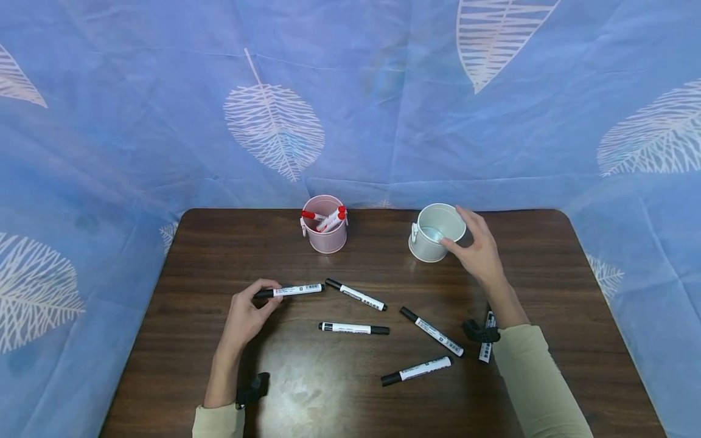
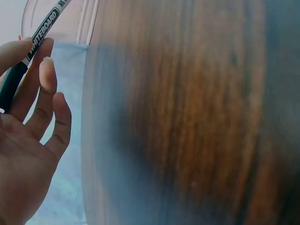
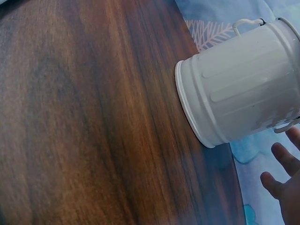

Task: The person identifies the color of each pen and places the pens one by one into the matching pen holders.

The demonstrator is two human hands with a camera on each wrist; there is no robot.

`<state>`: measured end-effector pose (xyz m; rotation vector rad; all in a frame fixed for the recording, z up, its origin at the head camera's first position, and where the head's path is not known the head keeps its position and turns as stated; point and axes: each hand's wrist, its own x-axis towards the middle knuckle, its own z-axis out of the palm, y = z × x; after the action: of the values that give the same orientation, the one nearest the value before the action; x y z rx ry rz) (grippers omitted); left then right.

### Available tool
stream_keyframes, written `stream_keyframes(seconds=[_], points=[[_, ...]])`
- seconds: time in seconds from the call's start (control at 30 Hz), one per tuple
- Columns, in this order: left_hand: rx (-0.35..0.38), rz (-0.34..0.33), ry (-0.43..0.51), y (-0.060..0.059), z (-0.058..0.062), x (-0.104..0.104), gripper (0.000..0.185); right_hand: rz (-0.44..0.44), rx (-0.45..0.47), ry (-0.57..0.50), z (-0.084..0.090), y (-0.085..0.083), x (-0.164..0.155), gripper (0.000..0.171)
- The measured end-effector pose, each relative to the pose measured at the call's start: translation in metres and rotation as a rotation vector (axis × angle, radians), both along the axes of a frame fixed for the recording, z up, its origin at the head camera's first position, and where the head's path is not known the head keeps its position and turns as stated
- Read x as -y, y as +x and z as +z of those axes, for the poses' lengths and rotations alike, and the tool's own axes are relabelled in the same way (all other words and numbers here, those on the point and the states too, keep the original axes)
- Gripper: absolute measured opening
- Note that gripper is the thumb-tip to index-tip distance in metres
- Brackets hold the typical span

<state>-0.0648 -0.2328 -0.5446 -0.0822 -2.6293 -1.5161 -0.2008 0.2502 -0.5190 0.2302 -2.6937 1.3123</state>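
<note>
In the head view, my left hand [image 1: 247, 310] pinches a whiteboard marker [image 1: 298, 290] between thumb and fingers. Its black cap points left, into the hand; the white barrel points right. The left wrist view shows the marker's printed barrel [image 2: 44, 28] between thumb and index finger, the other fingers loosely spread. My right hand [image 1: 482, 252] is at the right side of a pale mint-white metal bucket [image 1: 429, 251], thumb and index finger spread at its rim. In the right wrist view, spread fingers of the right hand [image 3: 286, 173] are beside the upright bucket [image 3: 243, 84].
A pink bucket [image 1: 327, 243] with several red-capped markers stands at the table's back edge, left of the pale one. Several black-capped markers lie about the brown table [image 1: 181, 340], one of them [image 1: 486, 350] partly under the right wrist. A blue leaf-print cloth [image 1: 356, 121] hangs behind.
</note>
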Motion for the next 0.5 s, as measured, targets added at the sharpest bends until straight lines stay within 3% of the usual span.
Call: stream_keyframes(seconds=[0.27,0.5], points=[[-0.015,-0.015,0.035,-0.004,0.001,-0.002,0.018,-0.003,0.016,0.002,0.0,-0.001,0.0,0.083],[-0.052,-0.058,0.057,-0.012,0.01,-0.008,0.018,0.014,-0.023,-0.008,-0.002,0.001,-0.001,0.081]])
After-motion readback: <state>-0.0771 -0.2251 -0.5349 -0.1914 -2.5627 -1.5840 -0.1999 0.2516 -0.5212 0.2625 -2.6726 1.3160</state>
